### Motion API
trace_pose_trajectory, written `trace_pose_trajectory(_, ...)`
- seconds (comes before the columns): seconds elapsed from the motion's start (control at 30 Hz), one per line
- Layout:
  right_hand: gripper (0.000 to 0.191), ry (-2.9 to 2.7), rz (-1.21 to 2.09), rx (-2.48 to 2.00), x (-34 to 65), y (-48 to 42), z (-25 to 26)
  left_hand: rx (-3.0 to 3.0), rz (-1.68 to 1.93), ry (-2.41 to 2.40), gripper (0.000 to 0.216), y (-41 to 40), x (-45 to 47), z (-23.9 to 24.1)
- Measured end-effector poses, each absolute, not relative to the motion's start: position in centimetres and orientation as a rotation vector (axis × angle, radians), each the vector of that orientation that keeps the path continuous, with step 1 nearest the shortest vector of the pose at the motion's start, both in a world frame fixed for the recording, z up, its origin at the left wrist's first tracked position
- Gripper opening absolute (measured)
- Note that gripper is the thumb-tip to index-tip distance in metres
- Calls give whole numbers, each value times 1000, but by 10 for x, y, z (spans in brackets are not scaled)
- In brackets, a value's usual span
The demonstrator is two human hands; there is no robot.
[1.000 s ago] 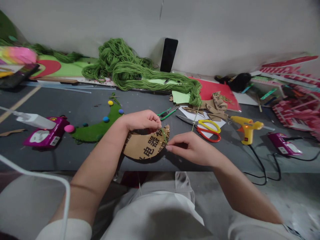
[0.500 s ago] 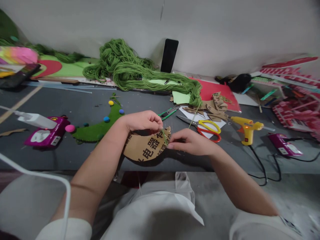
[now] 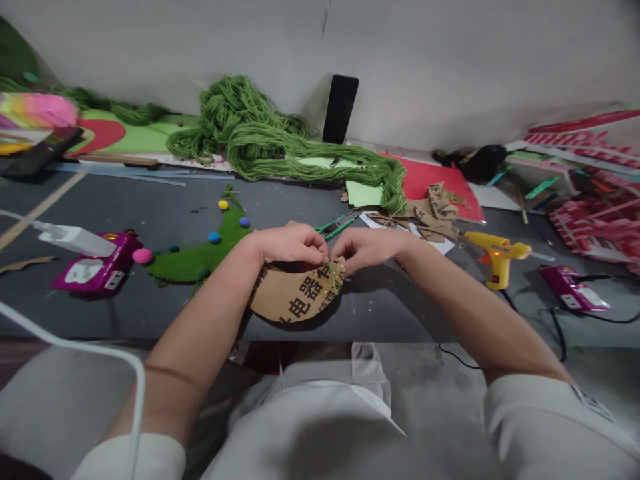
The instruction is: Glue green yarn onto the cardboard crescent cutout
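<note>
A curved brown cardboard piece (image 3: 295, 300) with black printed characters lies at the near edge of the dark table (image 3: 150, 307). My left hand (image 3: 287, 243) is closed on its upper edge, fingers pinching a strand of green yarn (image 3: 331, 272) wound over the cardboard's right tip. My right hand (image 3: 367, 248) meets it from the right, fingers pinched on the same strand just above that tip. The two hands almost touch.
A big heap of green yarn (image 3: 270, 143) lies at the back by a black phone (image 3: 340, 110) leaning on the wall. A green felt shape with pompoms (image 3: 200, 257), a purple box (image 3: 95, 270), a yellow glue gun (image 3: 497, 257), cardboard scraps (image 3: 435, 213) and red paper (image 3: 430, 180) surround the hands.
My right hand has moved up and left from beside the cardboard's tip to meet my left hand above it, its arm now covering the scissors. The left hand has stayed in place.
</note>
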State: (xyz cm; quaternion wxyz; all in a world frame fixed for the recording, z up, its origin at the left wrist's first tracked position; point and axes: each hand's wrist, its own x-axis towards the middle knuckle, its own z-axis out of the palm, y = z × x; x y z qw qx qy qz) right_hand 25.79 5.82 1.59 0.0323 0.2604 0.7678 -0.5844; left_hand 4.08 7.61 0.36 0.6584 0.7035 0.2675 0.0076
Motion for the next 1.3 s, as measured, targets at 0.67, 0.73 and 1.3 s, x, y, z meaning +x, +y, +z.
trace_pose_trajectory(0.67,39,2207,-2235,1281,283,18,-6,1470,175,744,13,79,36,10)
trace_pose_trajectory(0.73,39,2219,-2240,1345,280,15,-2,1467,203,776,15,80,35,11)
trace_pose_trajectory(1.3,40,2138,-2375,1473,249,0,-8,1412,360,912,14,85,30,11)
